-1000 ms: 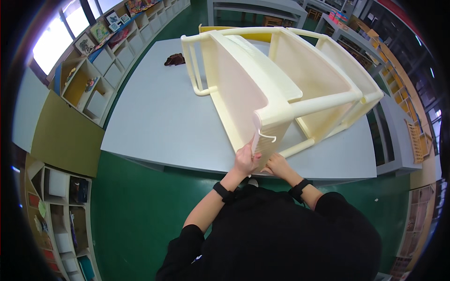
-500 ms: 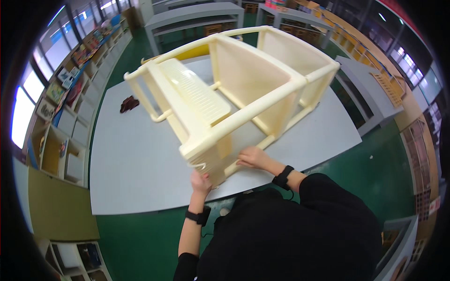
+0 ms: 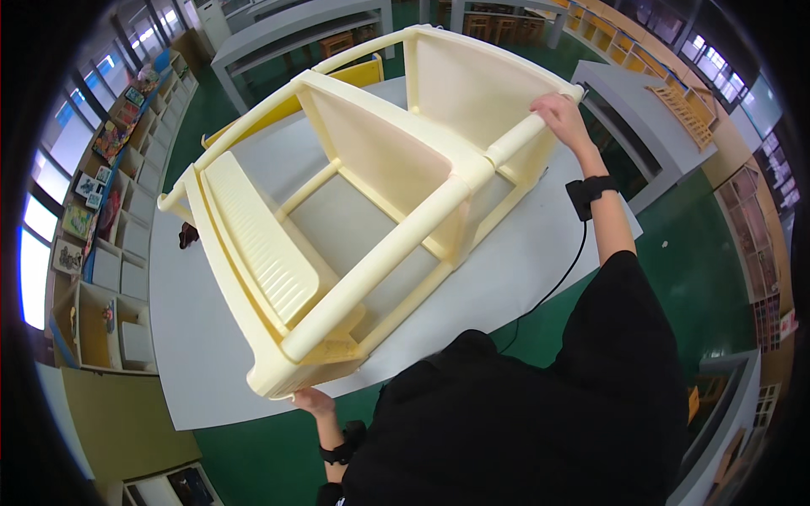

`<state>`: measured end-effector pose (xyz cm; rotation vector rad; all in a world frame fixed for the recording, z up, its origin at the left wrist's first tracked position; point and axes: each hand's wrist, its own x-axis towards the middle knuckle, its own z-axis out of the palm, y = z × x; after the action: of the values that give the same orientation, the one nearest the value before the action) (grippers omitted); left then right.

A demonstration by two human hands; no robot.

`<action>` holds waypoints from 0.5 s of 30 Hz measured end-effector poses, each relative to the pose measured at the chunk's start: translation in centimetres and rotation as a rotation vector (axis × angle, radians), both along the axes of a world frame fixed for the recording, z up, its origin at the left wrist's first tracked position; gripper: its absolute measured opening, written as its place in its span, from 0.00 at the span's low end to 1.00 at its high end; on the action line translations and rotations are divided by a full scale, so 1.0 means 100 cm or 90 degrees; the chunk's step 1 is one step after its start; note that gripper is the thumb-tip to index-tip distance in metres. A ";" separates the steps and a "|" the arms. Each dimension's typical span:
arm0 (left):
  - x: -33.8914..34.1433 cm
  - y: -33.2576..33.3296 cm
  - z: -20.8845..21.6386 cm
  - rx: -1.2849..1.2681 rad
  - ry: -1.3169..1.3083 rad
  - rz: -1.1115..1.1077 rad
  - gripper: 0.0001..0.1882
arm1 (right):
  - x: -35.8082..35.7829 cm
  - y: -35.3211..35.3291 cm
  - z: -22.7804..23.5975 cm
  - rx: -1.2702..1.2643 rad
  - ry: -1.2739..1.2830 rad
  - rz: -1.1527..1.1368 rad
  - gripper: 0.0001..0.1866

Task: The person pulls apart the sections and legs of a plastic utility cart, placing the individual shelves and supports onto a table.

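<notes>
A cream plastic shelf rack (image 3: pixel 380 114) with tube-like posts and several tiers lies on its side across a grey table (image 3: pixel 202 354). A ribbed panel (image 3: pixel 257 240) spans its near left end. My left hand (image 3: pixel 315 402) is closed at the rack's lowest near corner, its fingers partly hidden beneath the edge. My right hand (image 3: pixel 560 118) wraps over the upper post close to the rack's far right end. Both wrists wear black bands, and a thin black cable (image 3: pixel 553 291) hangs from the right one.
A small dark reddish-brown item (image 3: pixel 187 234) lies on the table at the left, beside the rack. Behind the rack is a yellow panel (image 3: pixel 359 74). Low shelves (image 3: pixel 118 278) line the left side; other grey tables (image 3: pixel 645 139) stand at the right and back.
The rack has swung and shifted to the left and nearer. My right hand has gone from the lower near rail to the far right post; my left hand has moved down and left with the corner.
</notes>
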<state>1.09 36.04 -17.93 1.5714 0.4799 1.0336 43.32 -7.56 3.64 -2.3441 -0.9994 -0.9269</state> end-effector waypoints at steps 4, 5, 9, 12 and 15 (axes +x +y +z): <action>0.014 -0.011 0.029 -0.083 -0.044 0.078 0.41 | 0.032 -0.021 -0.010 -0.047 0.074 -0.002 0.16; 0.017 -0.007 0.027 -0.088 -0.060 0.089 0.41 | 0.038 -0.022 -0.013 -0.050 0.039 0.024 0.16; 0.020 0.016 0.012 -0.057 -0.079 0.097 0.42 | 0.027 -0.025 -0.015 -0.014 -0.006 -0.021 0.16; 0.026 0.044 -0.012 -0.073 -0.093 0.114 0.38 | 0.012 -0.038 -0.038 0.003 -0.052 -0.032 0.13; 0.035 0.081 -0.019 -0.102 -0.135 0.145 0.30 | -0.021 -0.036 -0.042 0.023 -0.064 -0.031 0.11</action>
<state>4.60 44.12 -19.80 1.2702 0.5887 1.2870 41.26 -11.14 -0.53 -2.3213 -0.9593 -1.0824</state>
